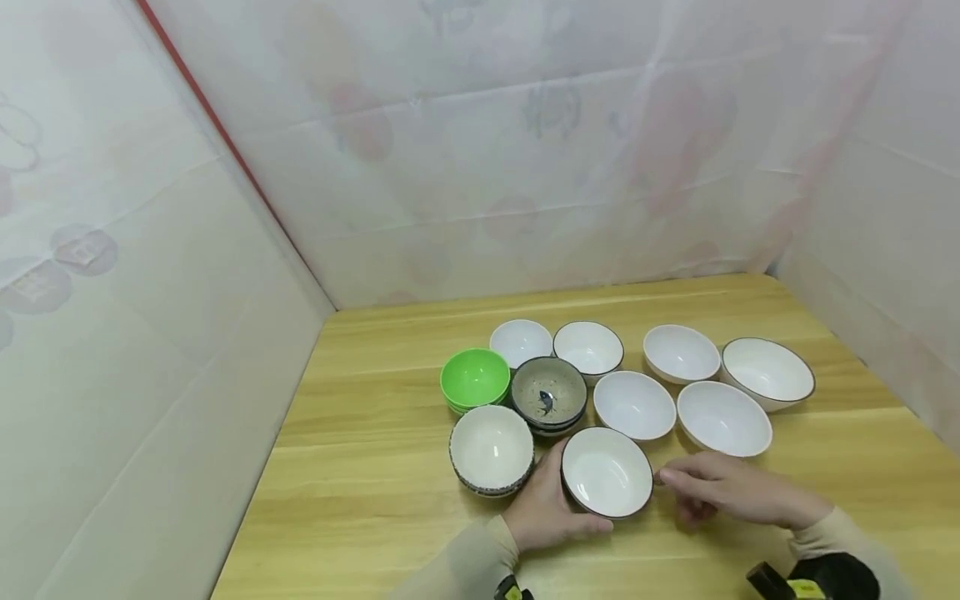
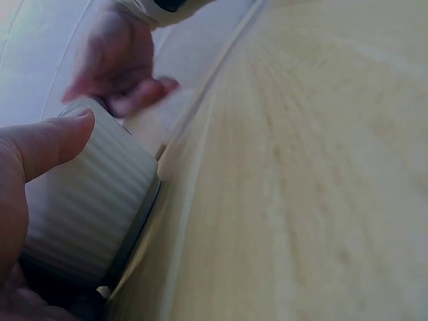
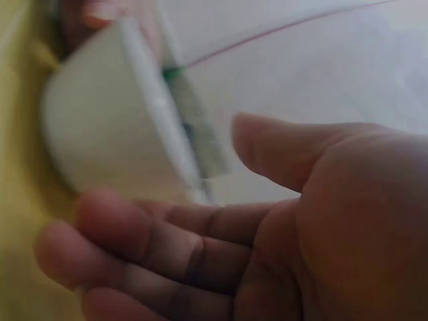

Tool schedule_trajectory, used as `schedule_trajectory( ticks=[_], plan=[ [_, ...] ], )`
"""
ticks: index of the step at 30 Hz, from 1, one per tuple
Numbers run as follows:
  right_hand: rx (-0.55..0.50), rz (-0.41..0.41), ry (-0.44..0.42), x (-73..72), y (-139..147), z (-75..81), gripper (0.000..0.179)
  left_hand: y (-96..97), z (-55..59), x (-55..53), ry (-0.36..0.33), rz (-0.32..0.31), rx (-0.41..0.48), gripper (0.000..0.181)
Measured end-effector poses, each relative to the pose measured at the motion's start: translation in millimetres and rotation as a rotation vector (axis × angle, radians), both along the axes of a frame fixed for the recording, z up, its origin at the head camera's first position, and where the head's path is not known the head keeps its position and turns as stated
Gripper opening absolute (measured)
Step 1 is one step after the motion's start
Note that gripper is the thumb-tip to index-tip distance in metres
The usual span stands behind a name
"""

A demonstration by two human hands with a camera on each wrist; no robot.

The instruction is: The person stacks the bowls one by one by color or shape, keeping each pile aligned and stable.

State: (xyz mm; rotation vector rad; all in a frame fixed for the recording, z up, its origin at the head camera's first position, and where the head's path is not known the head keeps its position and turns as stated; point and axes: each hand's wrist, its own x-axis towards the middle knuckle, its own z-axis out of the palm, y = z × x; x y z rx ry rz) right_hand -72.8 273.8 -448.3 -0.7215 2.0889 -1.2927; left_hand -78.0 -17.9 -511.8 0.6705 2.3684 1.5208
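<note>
At the table's front, my left hand (image 1: 551,508) grips a white bowl with a dark rim (image 1: 607,472) from its left side. The left wrist view shows the bowl's ribbed outer wall (image 2: 93,194) and my thumb (image 2: 57,144) at its upper edge. My right hand (image 1: 723,487) is just right of this bowl, fingers loosely bent and holding nothing. In the right wrist view, its palm (image 3: 361,214) faces the bowl. Left of my left hand stand stacked cream bowls with speckled outsides (image 1: 491,450). Behind it is a stack of grey bowls with a fish picture (image 1: 549,392).
Stacked green bowls (image 1: 475,379) stand at the left of the group. Plain white bowls (image 1: 633,406) and dark-rimmed white bowls (image 1: 767,371) stand behind and to the right, on the wooden table (image 1: 360,467). Pale cloth walls (image 1: 487,167) enclose the back and sides.
</note>
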Motion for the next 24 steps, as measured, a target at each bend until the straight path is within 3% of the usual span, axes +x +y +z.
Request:
schedule_trajectory(
  ticks=[3,5,10,14,17,20,24],
  plan=[
    [-0.032,-0.004,0.057,-2.7,12.3,19.4,0.026,-0.7,1.4,-1.5,-0.003,0.0,0.005,0.117],
    [-0.043,-0.05,0.134,-5.7,21.2,31.5,0.024,-1.0,1.8,-2.1,-0.005,-0.003,0.008,0.117],
    [0.053,-0.341,0.373,-14.1,45.3,51.9,0.022,-1.3,1.9,-1.5,-0.01,-0.004,0.004,0.117],
    [0.152,-0.566,0.446,-26.0,66.7,54.3,0.027,-1.1,1.3,-0.2,-0.009,0.0,-0.013,0.117],
    [0.247,-0.671,0.472,-37.7,82.9,52.7,0.037,-0.5,0.9,0.4,-0.005,0.001,-0.016,0.116],
    [0.372,-0.716,0.479,-50.7,96.1,52.3,0.054,0.2,0.8,0.7,0.002,-0.004,-0.006,0.115],
    [0.547,-0.699,0.471,-67.5,109.0,50.5,0.08,0.4,0.9,1.1,0.01,-0.009,0.004,0.115]
  ],
)
